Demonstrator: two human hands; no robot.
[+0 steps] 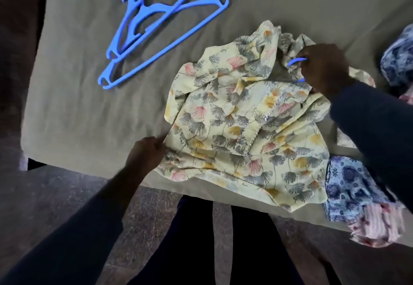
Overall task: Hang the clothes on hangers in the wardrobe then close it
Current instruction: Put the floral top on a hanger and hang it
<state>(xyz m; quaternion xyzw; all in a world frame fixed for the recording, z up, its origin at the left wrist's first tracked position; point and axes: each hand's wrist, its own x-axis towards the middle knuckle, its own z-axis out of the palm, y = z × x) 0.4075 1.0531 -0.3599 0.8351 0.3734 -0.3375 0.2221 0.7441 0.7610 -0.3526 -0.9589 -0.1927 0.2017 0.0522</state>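
A pale yellow floral garment (243, 132) lies spread on the grey-sheeted bed (89, 96). My right hand (324, 67) grips the blue hook of a hanger (296, 61) at the garment's neck; the hanger's body is hidden under the cloth. My left hand (147, 155) pinches the garment's left lower edge near the bed's front edge. Spare blue hangers (156, 32) lie in a loose pile at the upper left of the bed. The wardrobe is out of view.
More clothes lie at the right: a blue and white patterned piece (350, 190), a pink striped piece (375, 226) hanging over the bed edge, and another blue patterned piece (400, 58). Dark speckled floor (143, 215) and my legs are below the bed edge.
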